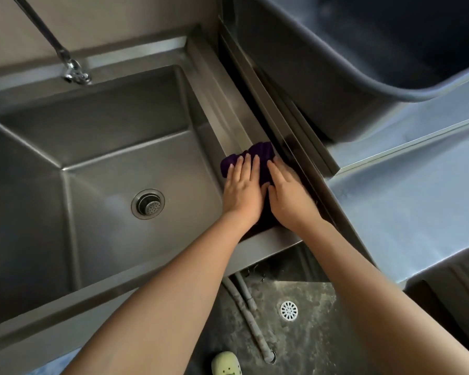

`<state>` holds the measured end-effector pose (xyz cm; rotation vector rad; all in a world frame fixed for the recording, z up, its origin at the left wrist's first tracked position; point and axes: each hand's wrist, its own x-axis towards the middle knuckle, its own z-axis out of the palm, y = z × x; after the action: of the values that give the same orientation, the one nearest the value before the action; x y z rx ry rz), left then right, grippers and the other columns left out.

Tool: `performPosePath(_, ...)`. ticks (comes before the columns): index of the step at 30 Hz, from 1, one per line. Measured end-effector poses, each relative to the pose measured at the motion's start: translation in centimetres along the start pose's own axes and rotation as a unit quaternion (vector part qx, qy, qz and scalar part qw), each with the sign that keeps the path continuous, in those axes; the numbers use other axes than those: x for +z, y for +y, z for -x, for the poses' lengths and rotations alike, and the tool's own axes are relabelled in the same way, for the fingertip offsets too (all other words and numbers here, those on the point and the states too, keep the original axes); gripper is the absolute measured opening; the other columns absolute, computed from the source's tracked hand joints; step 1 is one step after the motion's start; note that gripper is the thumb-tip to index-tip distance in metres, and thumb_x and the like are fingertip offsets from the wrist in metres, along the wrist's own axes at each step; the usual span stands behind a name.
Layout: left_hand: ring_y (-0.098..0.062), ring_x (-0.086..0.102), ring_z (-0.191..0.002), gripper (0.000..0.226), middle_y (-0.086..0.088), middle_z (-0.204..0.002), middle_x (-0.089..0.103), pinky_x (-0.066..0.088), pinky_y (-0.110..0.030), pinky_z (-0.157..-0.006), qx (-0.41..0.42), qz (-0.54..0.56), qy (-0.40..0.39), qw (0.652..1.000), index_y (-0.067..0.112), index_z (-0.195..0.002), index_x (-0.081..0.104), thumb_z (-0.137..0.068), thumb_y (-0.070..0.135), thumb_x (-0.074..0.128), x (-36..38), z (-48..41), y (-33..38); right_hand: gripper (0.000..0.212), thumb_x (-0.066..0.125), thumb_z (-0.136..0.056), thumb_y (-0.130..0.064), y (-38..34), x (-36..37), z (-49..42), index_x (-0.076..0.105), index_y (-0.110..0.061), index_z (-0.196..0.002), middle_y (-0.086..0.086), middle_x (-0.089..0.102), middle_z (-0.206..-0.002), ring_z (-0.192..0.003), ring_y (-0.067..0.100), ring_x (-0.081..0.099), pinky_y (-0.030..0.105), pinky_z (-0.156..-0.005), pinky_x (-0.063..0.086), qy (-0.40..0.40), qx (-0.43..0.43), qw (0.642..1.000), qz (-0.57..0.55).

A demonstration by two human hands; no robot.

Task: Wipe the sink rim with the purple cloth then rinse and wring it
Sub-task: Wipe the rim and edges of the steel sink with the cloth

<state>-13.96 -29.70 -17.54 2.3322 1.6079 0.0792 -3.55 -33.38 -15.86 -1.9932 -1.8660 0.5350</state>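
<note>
No text, label, brand, number or sign can be read anywhere in this view.

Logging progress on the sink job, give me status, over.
Both hands, left hand and right hand, flat on purple cloth. Cloth pressed on sink rim, right side. Rinse not begun. Nothing in the way.
</note>
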Motion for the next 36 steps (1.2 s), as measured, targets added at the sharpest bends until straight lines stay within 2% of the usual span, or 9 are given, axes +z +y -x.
performPosePath(3,-0.018,-0.007,-0.146,0.058,-0.006,-0.16,-0.002,-0.01,-0.031,-0.117,-0.005,-0.001,0.007,1.0,0.013,-0.149,-0.003,-0.1,0.017,0.028,-0.6,-0.9,-0.5,0.053,0.04,-0.097,-0.018,-0.1,0.2,-1.8,0.024,-0.01,-0.146,0.011,0.021,-0.156,-0.145,0.021,0.014,0.037,-0.12,0.012,0.007,-0.01,1.0,0.005)
performPosePath(6,-0.018,-0.003,-0.147,0.057,-0.006,-0.16,0.002,-0.008,-0.031,-0.117,-0.003,-0.008,0.002,1.0,0.013,-0.149,0.002,-0.1,0.021,0.03,-1.3,-2.4,-1.6,0.053,0.036,-0.1,-0.024,-0.2,0.1,-3.1,0.018,-0.01,-0.148,0.008,0.014,-0.158,-0.146,0.017,0.007,0.026,-0.115,-0.002,0.003,-0.018,1.0,0.012)
performPosePath(8,-0.018,-0.002,-0.147,0.057,-0.006,-0.159,0.004,-0.006,-0.032,-0.119,-0.002,-0.008,-0.004,1.0,0.013,-0.149,0.004,-0.1,0.026,0.03,-1.8,-3.9,-2.5,0.059,0.033,-0.1,-0.033,-0.2,0.6,-3.7,0.011,-0.009,-0.149,0.008,0.008,-0.159,-0.146,0.017,0.002,0.023,-0.113,-0.007,-0.019,-0.022,0.999,0.025)
performPosePath(12,-0.017,-0.003,-0.147,0.058,-0.005,-0.159,0.002,-0.004,-0.032,-0.12,-0.013,0.001,-0.021,1.0,0.013,-0.149,0.004,-0.101,0.029,0.03,-2.9,-6.3,-3.7,0.072,0.02,-0.093,-0.049,-0.2,1.7,-5.7,0.015,-0.002,-0.147,0.017,0.015,-0.156,-0.146,0.024,0.01,0.037,-0.12,0.007,-0.014,-0.053,0.995,0.078)
performPosePath(19,-0.018,-0.002,-0.147,0.06,-0.004,-0.159,0.003,-0.002,-0.033,-0.119,0.007,-0.006,-0.033,0.999,0.013,-0.149,0.005,-0.1,0.034,0.032,-4.2,-11.3,-7.1,0.056,0.022,-0.101,-0.033,-0.9,1.3,-10.9,0.0,-0.012,-0.149,0.005,-0.004,-0.159,-0.146,0.014,-0.008,0.03,-0.119,-0.004,-0.074,-0.044,0.994,0.059)
performPosePath(25,-0.02,0.0,-0.147,0.061,-0.006,-0.159,0.004,0.0,-0.034,-0.119,0.03,-0.028,-0.036,0.999,0.011,-0.149,0.005,-0.1,0.035,0.032,-5.1,-15.7,-10.2,0.067,0.032,-0.098,-0.041,-1.6,2.2,-13.8,0.0,-0.013,-0.149,0.005,-0.001,-0.159,-0.146,0.014,-0.006,0.027,-0.116,-0.006,-0.029,-0.037,0.992,0.116)
performPosePath(28,-0.02,0.0,-0.147,0.061,-0.007,-0.159,0.004,0.001,-0.035,-0.119,0.033,-0.036,-0.043,0.998,0.011,-0.149,0.005,-0.1,0.036,0.032,-6.2,-18.4,-11.7,0.071,0.03,-0.097,-0.047,-2.3,2.7,-15.8,-0.003,-0.013,-0.149,0.004,-0.004,-0.159,-0.145,0.013,-0.009,0.026,-0.114,-0.009,-0.036,-0.029,0.99,0.13)
performPosePath(36,-0.021,0.003,-0.147,0.061,-0.007,-0.159,0.007,0.005,-0.036,-0.119,0.045,-0.051,-0.031,0.997,0.01,-0.149,0.007,-0.1,0.036,0.031,-7.5,-23.4,-14.8,0.061,0.025,-0.1,-0.036,-3.3,3.3,-22.1,-0.006,-0.013,-0.148,0.007,-0.005,-0.159,-0.146,0.017,-0.008,0.029,-0.115,-0.006,-0.032,-0.036,0.984,0.173)
